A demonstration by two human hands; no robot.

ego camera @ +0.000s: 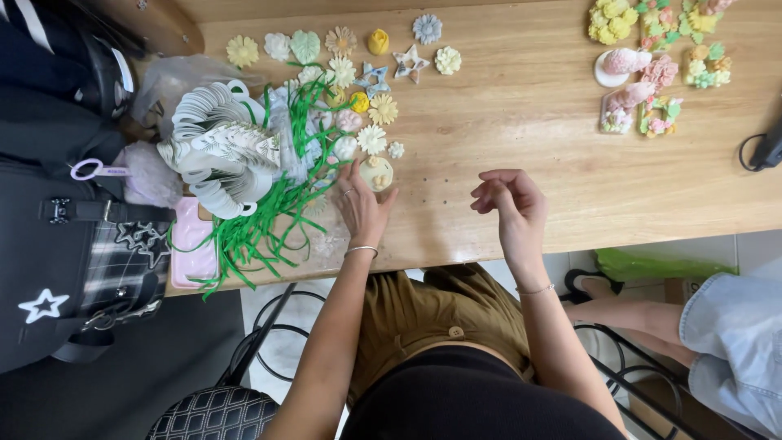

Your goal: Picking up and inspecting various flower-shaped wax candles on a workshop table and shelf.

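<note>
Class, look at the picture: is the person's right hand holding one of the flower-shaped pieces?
No. The right hand hangs curled above bare table, holding nothing, while the left hand touches a round cream piece.

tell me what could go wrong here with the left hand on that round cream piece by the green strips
The left hand touches the round cream piece, with small flowers packed close above; a push could knock them. The green strips lie tangled by the wrist and spill over the table edge, so a snag might drag them off. The right hand hovers curled, holding nothing visible.

Wooden worktop (570, 147), evenly lit. Pale tiled floor (692, 248) beneath. Black wire-frame chair (216, 411), quilted seat. Left side dim, possibly dark flooring.
</note>
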